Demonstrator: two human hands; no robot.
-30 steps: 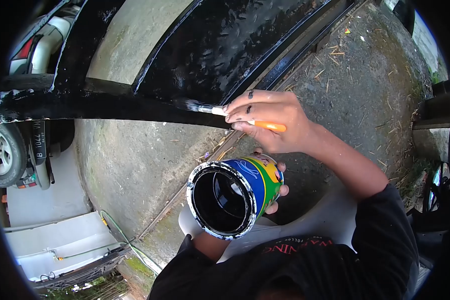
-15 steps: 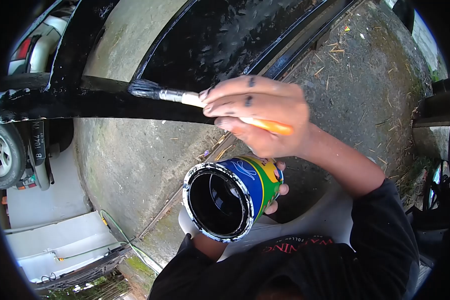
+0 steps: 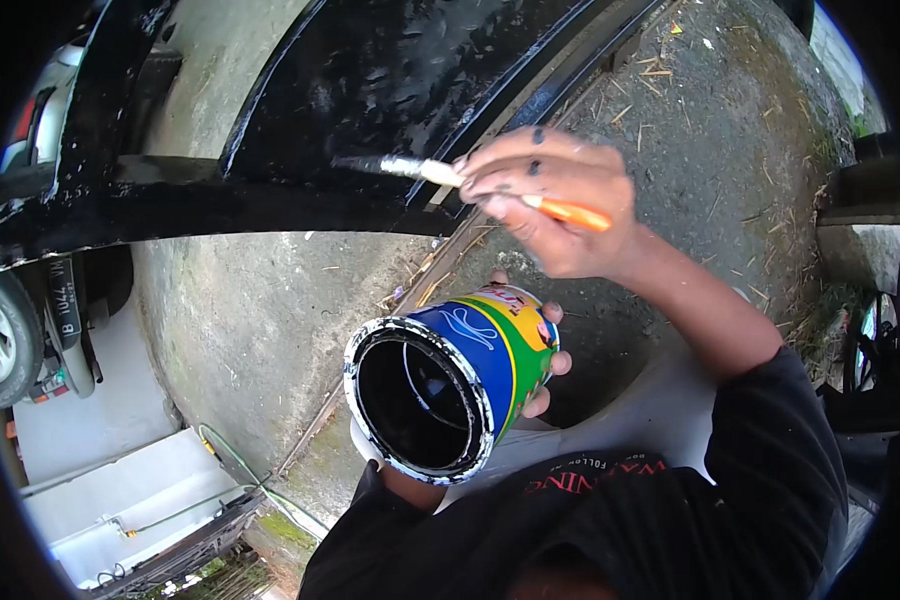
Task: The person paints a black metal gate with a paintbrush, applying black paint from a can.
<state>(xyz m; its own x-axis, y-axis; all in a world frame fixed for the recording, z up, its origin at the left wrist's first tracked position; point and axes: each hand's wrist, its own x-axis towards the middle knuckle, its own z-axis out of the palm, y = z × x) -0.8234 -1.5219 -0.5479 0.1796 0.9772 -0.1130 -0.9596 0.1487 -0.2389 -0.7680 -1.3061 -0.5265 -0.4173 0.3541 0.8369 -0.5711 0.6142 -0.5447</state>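
Note:
A slim paintbrush [image 3: 435, 172] with a pale and orange handle is pinched in the fingers of my right hand [image 3: 575, 190]. Dark smudges mark the knuckles. Its black-wet bristles, blurred, lie over the glossy black panel [image 3: 370, 85], near the black frame bar [image 3: 270, 208]; whether they touch cannot be made out. Below, my left hand [image 3: 560, 364] is wrapped around a blue, green and yellow paint can [image 3: 470, 345], mostly hidden behind it with fingertips showing at the right. The can tilts toward me, black inside, its rim streaked with white and black.
Rough concrete ground [image 3: 260, 310] with straw bits lies beneath the frame. At the left stands a car, its wheel [image 3: 8, 325] showing. A green hose [image 3: 232, 460] runs at lower left. Dark beams [image 3: 865, 215] are at the right edge.
My right hand has moved the brush rightward and slightly up, away from the frame bar's left part. The can has shifted a little left in view, still in my left hand.

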